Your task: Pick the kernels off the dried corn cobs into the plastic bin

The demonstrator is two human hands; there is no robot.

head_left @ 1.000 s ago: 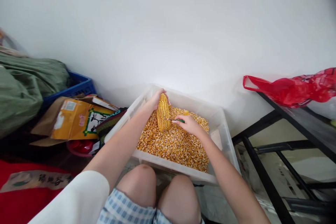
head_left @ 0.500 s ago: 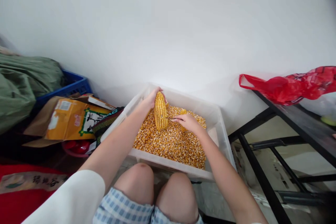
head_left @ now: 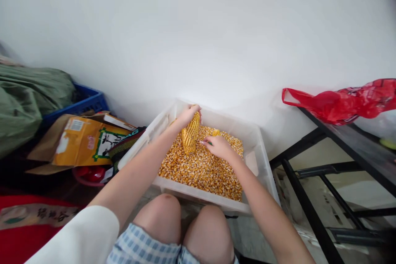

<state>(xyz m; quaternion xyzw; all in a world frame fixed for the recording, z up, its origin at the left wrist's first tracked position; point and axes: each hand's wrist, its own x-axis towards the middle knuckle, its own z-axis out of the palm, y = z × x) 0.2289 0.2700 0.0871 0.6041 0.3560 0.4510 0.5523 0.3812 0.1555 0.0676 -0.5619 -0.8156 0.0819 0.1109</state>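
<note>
Left hand (head_left: 189,116) grasps a tilted golden corn cob (head_left: 191,133), kernels (head_left: 188,143) in close rows; right hand (head_left: 219,147) pinches a slim tool (head_left: 210,143).

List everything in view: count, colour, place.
Bin: 1, translucent white, centre
Kernels: many, yellow, in bin
Corn ear: 1, yellow, over kernels
Second ear: 1, yellow, on kernels
Tool: 1, partly green, centre
Carton: 1, orange, left
Crate: 1, blue, behind carton
Cloth: unclear count, green, left
Mesh bag: 1, dark, beside bin
Bowl: 1, pink, left, red contents
Lettered item: 1, red, left
Plastic bag: 1, red, on frame
Frame: 1, black, right
Wall: 1, white, back
Left hand: 1, bare, on corn ear
Right hand: 1, bare, on tool
Knees: 2, bare, bottom
Shorts: 1, blue, bottom
Sleeve: 1, white, left
</note>
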